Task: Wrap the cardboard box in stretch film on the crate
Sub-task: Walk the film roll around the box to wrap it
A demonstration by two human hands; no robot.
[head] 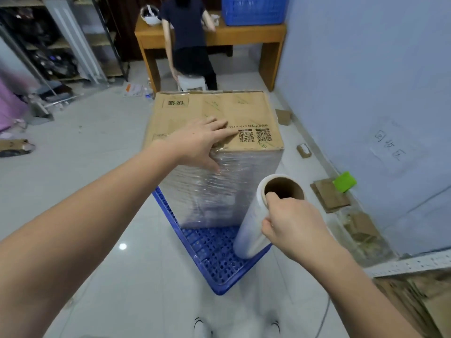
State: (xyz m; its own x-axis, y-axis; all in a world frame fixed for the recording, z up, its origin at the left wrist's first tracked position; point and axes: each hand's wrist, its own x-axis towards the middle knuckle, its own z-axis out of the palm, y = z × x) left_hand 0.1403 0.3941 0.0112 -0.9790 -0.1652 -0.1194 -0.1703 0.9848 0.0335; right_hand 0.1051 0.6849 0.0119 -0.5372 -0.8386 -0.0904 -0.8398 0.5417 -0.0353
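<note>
- Pale glossy floor tiles [109, 228] and a light blue wall [366, 81] at 3 o'clock frame the work spot, where a blue crate [214, 252] lies upside down on the floor.
- Standing on that crate, toward its 12 o'clock end, the cardboard box [214, 113] has clear film [219, 186] across its near side; the printed top is bare, and the other sides are hidden.
- At the box's near top edge, around 10 o'clock, the left hand [200, 142] lies flat, fingers straight, thumb pressing the film.
- At 5 o'clock from the box, the right hand [292, 225] grips the stretch film roll [263, 215] upright on the crate, thumb at the core's rim.
- Judging by this, the sides are well along; further passes and cutting off the film probably remain.
- Cardboard scraps [332, 196] lie along the wall; a second person [188, 32] sits at a wooden desk [244, 35] at 12 o'clock.
</note>
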